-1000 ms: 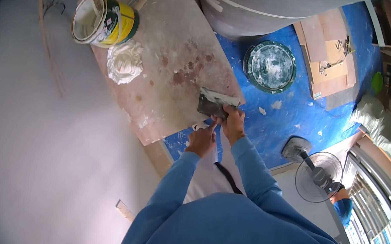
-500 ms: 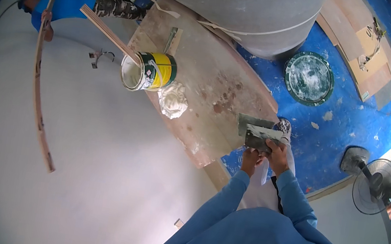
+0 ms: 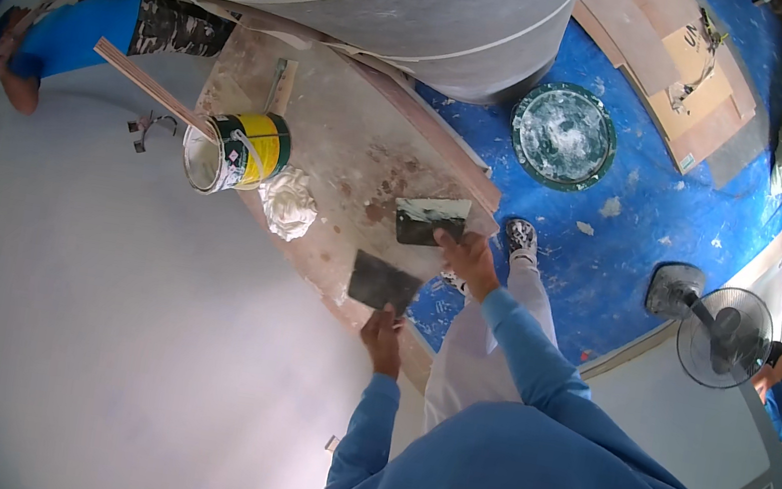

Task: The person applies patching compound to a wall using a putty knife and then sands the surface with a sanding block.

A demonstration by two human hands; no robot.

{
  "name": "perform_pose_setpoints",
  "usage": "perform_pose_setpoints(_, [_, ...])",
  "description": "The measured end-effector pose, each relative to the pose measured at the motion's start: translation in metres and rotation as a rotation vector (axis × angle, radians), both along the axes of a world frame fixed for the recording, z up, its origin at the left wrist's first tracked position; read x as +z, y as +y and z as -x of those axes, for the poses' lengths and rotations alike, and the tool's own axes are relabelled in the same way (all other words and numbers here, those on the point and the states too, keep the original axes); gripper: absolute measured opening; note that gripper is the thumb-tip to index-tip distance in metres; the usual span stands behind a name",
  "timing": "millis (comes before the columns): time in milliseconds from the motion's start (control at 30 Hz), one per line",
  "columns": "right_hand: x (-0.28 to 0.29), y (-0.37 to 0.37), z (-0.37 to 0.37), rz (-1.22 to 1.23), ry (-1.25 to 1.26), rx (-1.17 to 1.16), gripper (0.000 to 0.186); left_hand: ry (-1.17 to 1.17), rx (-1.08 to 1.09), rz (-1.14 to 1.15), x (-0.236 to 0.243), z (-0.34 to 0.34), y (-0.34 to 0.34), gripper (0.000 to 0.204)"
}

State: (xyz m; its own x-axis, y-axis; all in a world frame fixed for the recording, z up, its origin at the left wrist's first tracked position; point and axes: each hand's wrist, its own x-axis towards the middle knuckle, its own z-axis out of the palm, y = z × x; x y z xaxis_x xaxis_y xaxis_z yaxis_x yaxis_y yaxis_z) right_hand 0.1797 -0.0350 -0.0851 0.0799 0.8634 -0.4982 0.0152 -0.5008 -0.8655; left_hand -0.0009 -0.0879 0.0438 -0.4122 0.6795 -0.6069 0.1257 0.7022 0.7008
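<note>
Head view: 2 trowels, 1 per hand: left hand dark trowel; right hand putty-smeared trowel.

A room under renovation: blue floor sheeting, a paint can on a spattered plank, bare white wall.

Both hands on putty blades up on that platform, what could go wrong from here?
1. The left hand and right hand each hold a blade, so neither seems free to catch a stumble.
2. The shoe stands near the plank edge, above the blue floor; a misstep may mean a fall.
3. The open paint can sits near the edge and could tip.
</note>
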Motion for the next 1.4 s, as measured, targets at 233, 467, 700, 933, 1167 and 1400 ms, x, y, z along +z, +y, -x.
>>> perform_pose_setpoints(233, [0.087, -0.027, 0.018, -0.142, 0.087, -0.04, 0.048, 0.785, -1.159, -0.323, 0.03, -0.021, 0.03, 0.03])
perform_pose_setpoints(467, [0.096, 0.017, -0.048, 0.272, 0.661, -0.577, 0.033, 0.486, -1.047, -0.367, 0.005, -0.048, 0.051, 0.043])
perform_pose_setpoints(700, [0.073, 0.005, -0.037, 0.355, 0.604, -0.611, 0.035, 0.479, -1.421, -0.369, -0.038, -0.063, 0.04, 0.045])
perform_pose_setpoints(933, [0.071, 0.017, 0.008, 0.392, 0.594, -0.778, 0.028, 0.533, -1.582, -0.104, -0.066, -0.055, 0.053, 0.038])
perform_pose_setpoints(1167, [0.055, 0.024, 0.017, 0.253, 0.319, -0.795, 0.02, 0.561, -1.676, -0.039, -0.058, -0.059, 0.053, 0.075])
perform_pose_setpoints(1400, [0.063, 0.07, -0.011, 0.342, 0.242, -0.646, 0.019, 0.625, -1.73, 0.049, -0.035, -0.076, 0.082, 0.091])
